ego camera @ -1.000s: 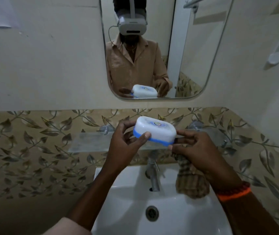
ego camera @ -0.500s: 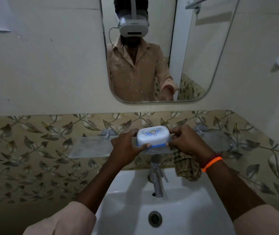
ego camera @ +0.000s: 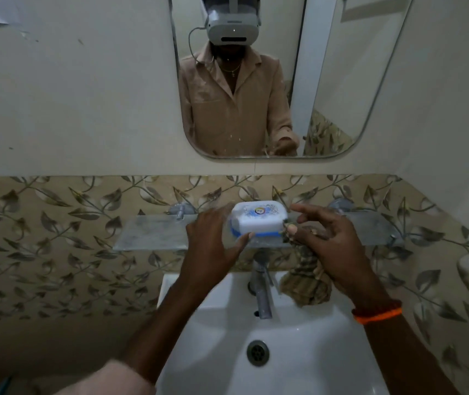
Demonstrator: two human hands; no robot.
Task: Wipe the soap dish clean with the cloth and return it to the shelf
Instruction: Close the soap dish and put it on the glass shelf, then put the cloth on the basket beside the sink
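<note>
A: Where's the dish?

B: I see the white, blue-based plastic soap dish (ego camera: 258,221) sitting mid-shelf on the frosted glass shelf (ego camera: 153,231), near its front edge, long axis along the wall. Bare shelf lies on both sides.

A: And the 2 hands?

B: Left hand (ego camera: 213,246) spread, thumb touching the dish's base. Right hand (ego camera: 328,240) seems off the dish, pinching the brown checked cloth (ego camera: 305,283).

Left hand (ego camera: 213,240) fingertips motion-blurred.

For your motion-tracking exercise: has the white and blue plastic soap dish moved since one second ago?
Yes. The white and blue plastic soap dish went down and back, from above the glass wall shelf onto it.
</note>
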